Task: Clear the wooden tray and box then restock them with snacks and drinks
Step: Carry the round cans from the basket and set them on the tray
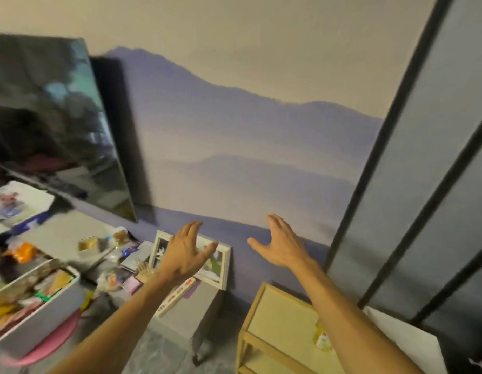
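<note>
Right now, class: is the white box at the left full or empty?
Full. The white box is open-topped and packed to its rim with blurred, colourful packets; both hands are raised, open and empty.

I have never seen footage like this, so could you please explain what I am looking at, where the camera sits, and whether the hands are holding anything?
There is no machine here: a person wears one wide-angle camera on the head, looking forward and down, so the bare arms reach in from the bottom edge. The left hand and the right hand are both raised, fingers spread, and neither has a grip on anything. The picture is blurred.

On the grey counter at left lie assorted small packets, too blurred to name, and a white box filled with packets. A framed photo leans on the wall behind the left hand. A dark TV screen hangs above. At lower right stands a light wooden shelf unit with a small yellowish bottle on top.
</note>
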Demonstrator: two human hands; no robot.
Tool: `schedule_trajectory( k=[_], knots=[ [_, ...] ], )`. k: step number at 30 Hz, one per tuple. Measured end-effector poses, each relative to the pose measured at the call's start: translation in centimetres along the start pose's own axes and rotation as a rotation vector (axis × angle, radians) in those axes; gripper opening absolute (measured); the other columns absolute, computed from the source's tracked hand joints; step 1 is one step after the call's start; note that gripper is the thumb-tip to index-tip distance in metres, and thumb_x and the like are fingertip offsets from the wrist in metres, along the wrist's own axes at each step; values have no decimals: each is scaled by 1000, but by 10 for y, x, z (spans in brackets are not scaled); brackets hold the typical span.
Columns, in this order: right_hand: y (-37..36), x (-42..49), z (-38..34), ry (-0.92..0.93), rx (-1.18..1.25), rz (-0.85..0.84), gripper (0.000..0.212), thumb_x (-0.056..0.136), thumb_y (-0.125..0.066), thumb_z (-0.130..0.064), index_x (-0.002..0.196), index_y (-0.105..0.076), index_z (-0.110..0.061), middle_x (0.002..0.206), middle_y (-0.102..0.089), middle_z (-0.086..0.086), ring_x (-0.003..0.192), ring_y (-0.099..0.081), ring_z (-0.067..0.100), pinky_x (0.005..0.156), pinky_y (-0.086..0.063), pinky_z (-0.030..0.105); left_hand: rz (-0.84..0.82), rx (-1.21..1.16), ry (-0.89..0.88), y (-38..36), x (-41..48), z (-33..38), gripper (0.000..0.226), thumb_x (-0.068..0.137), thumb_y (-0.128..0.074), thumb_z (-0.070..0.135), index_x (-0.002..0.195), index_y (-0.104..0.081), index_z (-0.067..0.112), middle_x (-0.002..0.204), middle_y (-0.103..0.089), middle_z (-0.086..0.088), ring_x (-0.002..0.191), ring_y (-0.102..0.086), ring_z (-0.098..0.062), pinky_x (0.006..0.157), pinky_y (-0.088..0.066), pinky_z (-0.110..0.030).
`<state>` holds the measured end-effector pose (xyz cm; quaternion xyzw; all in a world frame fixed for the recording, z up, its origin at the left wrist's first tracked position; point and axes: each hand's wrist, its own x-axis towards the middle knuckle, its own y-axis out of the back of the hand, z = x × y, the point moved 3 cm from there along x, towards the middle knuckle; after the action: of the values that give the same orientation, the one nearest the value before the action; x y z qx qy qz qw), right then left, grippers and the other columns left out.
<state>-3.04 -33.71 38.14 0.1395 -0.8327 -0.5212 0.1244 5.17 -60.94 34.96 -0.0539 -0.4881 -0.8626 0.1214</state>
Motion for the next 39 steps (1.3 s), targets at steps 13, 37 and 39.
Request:
schedule_trajectory(
  k=[13,37,39],
  knots=[
    [-167,15,-288,395,57,-328,107,87,-59,-79,167,-15,-22,173,-22,3,155,-31,28,120,-37,46,258,106,552,169,-193,-221,97,84,-36,93,160,-31,33,167,-38,-3,148,-41,-28,121,-37,-53],
    [-422,235,-591,521,-64,-560,95,90,-63,-74,159,-28,-18,166,-34,7,145,-45,33,107,-48,47,163,117,840,268,-115,-594,117,74,-25,102,162,-30,25,166,-38,-4,143,-47,-29,116,-45,-54],
    [-459,274,-595,514,-69,-595,103,83,-61,-85,158,-28,-22,165,-36,6,145,-46,33,108,-51,50,143,98,879,253,-92,-627,116,74,-29,102,162,-30,25,166,-37,-4,143,-47,-29,116,-45,-53]
  ],
)
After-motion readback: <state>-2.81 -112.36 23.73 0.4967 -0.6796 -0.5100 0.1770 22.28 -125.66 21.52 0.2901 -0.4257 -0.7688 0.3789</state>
